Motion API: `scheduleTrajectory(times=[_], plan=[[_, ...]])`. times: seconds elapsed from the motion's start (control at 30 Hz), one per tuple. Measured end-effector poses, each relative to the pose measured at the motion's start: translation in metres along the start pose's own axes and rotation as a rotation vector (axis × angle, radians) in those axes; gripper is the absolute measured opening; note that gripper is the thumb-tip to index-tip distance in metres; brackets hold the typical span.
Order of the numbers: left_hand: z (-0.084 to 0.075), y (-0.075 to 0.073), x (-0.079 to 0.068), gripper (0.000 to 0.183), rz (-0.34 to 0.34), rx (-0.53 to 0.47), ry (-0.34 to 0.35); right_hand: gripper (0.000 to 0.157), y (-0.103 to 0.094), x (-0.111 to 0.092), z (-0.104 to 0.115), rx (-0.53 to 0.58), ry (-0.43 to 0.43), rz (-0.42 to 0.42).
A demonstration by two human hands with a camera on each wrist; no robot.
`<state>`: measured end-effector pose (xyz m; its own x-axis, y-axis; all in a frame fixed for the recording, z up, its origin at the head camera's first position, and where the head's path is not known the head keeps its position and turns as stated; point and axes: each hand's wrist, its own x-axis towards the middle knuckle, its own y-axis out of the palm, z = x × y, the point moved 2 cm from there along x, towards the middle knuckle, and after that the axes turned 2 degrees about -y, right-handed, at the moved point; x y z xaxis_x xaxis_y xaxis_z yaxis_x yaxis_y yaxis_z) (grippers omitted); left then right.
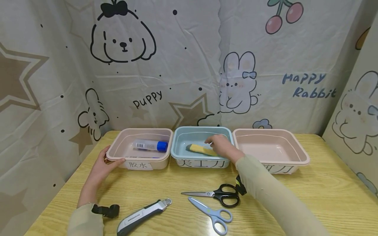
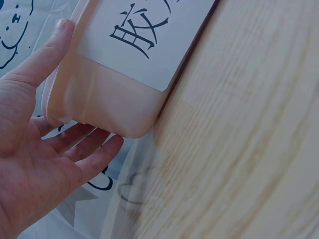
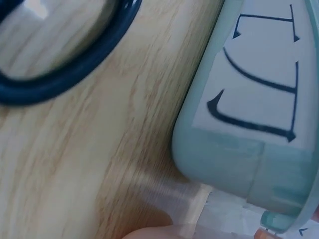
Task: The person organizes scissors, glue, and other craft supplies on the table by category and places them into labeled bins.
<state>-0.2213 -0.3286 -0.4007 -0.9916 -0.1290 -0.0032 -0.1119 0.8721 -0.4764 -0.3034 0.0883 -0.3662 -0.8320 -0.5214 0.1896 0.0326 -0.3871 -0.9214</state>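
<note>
My left hand [image 1: 101, 168] holds the front left corner of a pink bin [image 1: 160, 164]. Its thumb lies along the rim and the fingers bend round the side, as the left wrist view [image 2: 55, 164] shows. Inside that bin lies a glue bottle [image 1: 147, 145] with a blue cap. My right hand [image 1: 222, 146] reaches into the blue bin [image 1: 174, 147], fingers loosely bent. Just beside its fingers is a yellow utility knife [image 1: 202, 149], whose right end is partly hidden by the hand. The right wrist view mostly shows the blue bin's label [image 3: 259, 74].
To the right stands another pink bin [image 1: 301, 157]. On the table in front lie black-handled scissors [image 1: 220, 194], blue scissors [image 1: 211, 213] and a grey-and-black utility knife [image 1: 143, 216]. A patterned cloth [image 1: 189, 65] hangs behind.
</note>
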Motion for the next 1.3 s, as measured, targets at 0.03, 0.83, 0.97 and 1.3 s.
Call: scheduleTrajectory(times=[0.03,0.83,0.97,1.3], plan=[[0.0,0.0,0.0,0.098,0.002,-0.002,-0.001,0.025,0.0,0.0,0.002,-0.002,0.001,-0.011],[-0.003,0.001,-0.004,0.096,0.012,0.0,-0.006,0.016,0.011,-0.013,0.109,0.028,-0.421,-0.089],[-0.002,0.0,-0.007,0.097,0.01,0.009,-0.021,0.016,0.023,-0.021,0.13,0.047,-0.458,0.003],[-0.005,0.003,-0.002,0.097,0.015,0.008,-0.008,0.042,0.049,-0.037,0.156,0.114,-0.455,0.292]])
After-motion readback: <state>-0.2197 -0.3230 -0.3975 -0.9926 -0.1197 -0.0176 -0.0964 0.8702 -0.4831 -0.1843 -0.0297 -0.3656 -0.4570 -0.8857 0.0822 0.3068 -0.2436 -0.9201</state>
